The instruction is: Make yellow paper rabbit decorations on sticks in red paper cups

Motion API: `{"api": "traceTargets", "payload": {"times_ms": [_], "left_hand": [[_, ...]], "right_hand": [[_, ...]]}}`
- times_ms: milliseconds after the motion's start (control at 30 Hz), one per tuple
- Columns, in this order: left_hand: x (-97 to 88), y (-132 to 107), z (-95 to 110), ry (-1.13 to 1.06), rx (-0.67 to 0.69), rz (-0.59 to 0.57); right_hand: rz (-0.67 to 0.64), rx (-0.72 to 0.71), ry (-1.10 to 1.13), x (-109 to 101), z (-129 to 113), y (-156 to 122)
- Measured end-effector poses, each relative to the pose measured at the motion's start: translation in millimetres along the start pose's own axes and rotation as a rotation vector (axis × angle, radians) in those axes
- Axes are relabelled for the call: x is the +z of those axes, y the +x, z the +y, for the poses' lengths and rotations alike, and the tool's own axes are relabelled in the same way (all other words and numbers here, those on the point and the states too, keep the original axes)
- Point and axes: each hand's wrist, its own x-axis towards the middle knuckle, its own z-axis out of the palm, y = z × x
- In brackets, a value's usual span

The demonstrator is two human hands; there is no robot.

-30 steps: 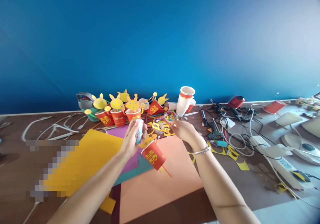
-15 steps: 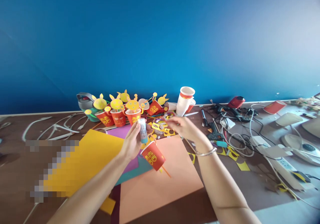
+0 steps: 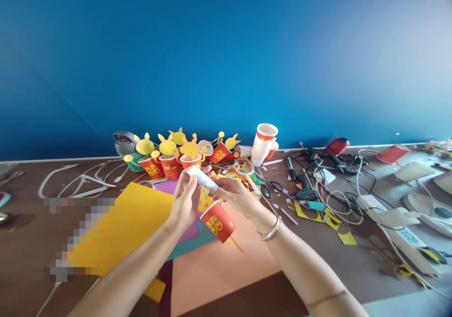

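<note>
A white glue stick with a teal end is tilted between my hands over the table. My left hand is wrapped round its white body. The fingers of my right hand close on the teal end at the right. Just below lies a red paper cup with yellow characters, on its side, an orange stick poking from its base. At its mouth is a spotted yellow paper face, partly hidden by my hands. Under the cup is a salmon-coloured paper sheet.
Red cups with yellow rabbit figures stand along the blue wall. Yellow card lies at left. Stacked white cups, tape, scissors, a glue gun, tangled cables and a power strip spread to the right.
My right hand has come from the right onto the teal end of the glue stick. The stick has gone from upright to tilted. The cup stays lying on the sheet.
</note>
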Motion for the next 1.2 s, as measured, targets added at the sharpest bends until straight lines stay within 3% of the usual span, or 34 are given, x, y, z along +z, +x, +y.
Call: {"api": "traceTargets", "payload": {"times_ms": [67, 133, 233, 367, 433, 500, 633, 700, 933, 1200], "left_hand": [[-0.6, 0, 0, 0.002, -0.006, -0.002], [-0.5, 0, 0, -0.008, -0.005, 0.002], [0.4, 0, -2, -0.028, -0.001, 0.022], [1.1, 0, -6, -0.051, -0.005, 0.036], [0.6, -1, -7, -0.049, 0.004, 0.028], [-0.1, -1, -7, -0.041, 0.019, 0.025], [-0.9, -1, -5, -0.002, 0.019, 0.025], [-1.5, -2, -5, 0.03, 0.02, 0.004], [-4.1, -4, -10, 0.067, 0.002, -0.036], [-5.0, -4, -14, 0.152, 0.038, -0.04]], "right_hand": [[-0.078, 0.044, 0.023, -4, 0, 1], [-0.061, 0.048, 0.023, -5, 1, 2], [0.093, -0.021, -0.11, 0, 5, 1], [0.362, -0.216, -0.59, 11, 9, -4], [0.417, -0.295, -0.738, 14, 12, -6], [0.392, -0.291, -0.72, 15, 14, -7], [0.173, -0.197, -0.362, 11, 16, -3], [0.126, -0.2, -0.291, 10, 14, -1], [0.153, -0.184, -0.431, 12, -2, -3], [0.137, -0.201, -0.587, 11, -1, -6]]}}
